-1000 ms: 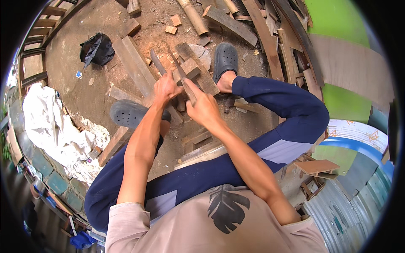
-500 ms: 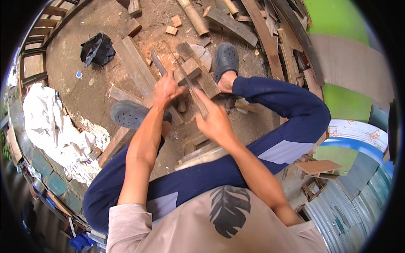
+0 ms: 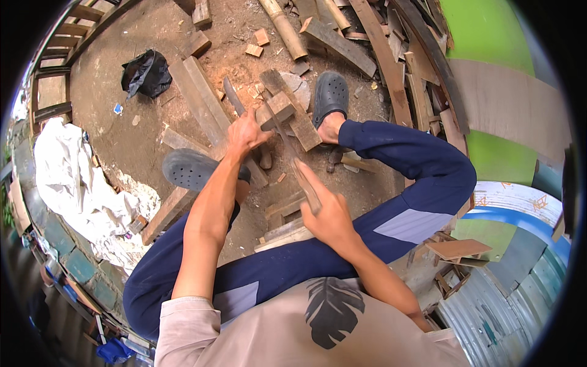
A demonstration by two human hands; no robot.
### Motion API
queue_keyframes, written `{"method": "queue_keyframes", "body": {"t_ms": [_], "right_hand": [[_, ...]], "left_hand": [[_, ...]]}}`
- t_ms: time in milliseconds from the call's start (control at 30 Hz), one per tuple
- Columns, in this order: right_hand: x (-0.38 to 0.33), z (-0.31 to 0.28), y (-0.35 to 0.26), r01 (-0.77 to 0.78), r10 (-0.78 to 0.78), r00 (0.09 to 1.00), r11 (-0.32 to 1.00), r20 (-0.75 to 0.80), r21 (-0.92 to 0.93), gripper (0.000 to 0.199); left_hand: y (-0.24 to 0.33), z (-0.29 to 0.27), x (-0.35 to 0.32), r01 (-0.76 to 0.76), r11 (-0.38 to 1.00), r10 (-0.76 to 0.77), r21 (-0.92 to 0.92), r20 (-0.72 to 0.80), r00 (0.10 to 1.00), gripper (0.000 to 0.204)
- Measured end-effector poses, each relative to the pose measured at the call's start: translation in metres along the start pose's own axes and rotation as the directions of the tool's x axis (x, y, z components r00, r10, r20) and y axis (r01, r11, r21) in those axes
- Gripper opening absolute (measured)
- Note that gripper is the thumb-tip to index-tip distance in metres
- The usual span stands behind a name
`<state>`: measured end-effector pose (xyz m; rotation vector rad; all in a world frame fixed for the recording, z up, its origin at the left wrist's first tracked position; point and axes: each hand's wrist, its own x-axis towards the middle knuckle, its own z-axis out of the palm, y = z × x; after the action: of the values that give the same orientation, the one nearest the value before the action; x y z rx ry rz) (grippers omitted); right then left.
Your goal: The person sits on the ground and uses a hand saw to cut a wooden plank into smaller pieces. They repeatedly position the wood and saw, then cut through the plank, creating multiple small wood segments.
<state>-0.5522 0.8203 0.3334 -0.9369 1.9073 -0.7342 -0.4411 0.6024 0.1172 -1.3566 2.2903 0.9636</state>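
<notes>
My left hand (image 3: 244, 133) is closed on the left end of a short wooden block (image 3: 284, 107), which rests across a wooden plank (image 3: 306, 131) on the ground. In my right hand (image 3: 330, 217) is the wooden handle of a narrow-bladed handsaw (image 3: 306, 187). Its blade slants away from me over the block, close to my left thumb; the teeth are too small to make out. Beside my left hand lies a curved dark blade (image 3: 231, 95), partly hidden by my fingers.
Shoes (image 3: 192, 168) stand on both sides of the work. Long planks (image 3: 199, 98) and a black plastic bag (image 3: 147, 73) lie at the left. Bamboo (image 3: 284, 30) and a timber beam (image 3: 339, 46) lie beyond. White cloth (image 3: 79, 183) is heaped at far left.
My right hand has drawn back toward me and slightly right, pulling the saw along the block. My left hand and the block keep their place against each other.
</notes>
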Motion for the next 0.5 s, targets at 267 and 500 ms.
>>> {"method": "queue_keyframes", "body": {"t_ms": [267,500], "right_hand": [[0.121,0.037,0.017,-0.086,0.083,0.996,0.990,-0.031,-0.115,0.068],[-0.049,-0.024,-0.024,0.048,-0.048,0.999,0.999,0.008,-0.017,0.087]], "left_hand": [[0.010,0.001,0.006,-0.027,0.998,0.026,-0.049,-0.021,0.999,0.085],[0.001,0.003,-0.003,-0.007,1.000,0.007,-0.006,0.010,1.000,0.087]]}}
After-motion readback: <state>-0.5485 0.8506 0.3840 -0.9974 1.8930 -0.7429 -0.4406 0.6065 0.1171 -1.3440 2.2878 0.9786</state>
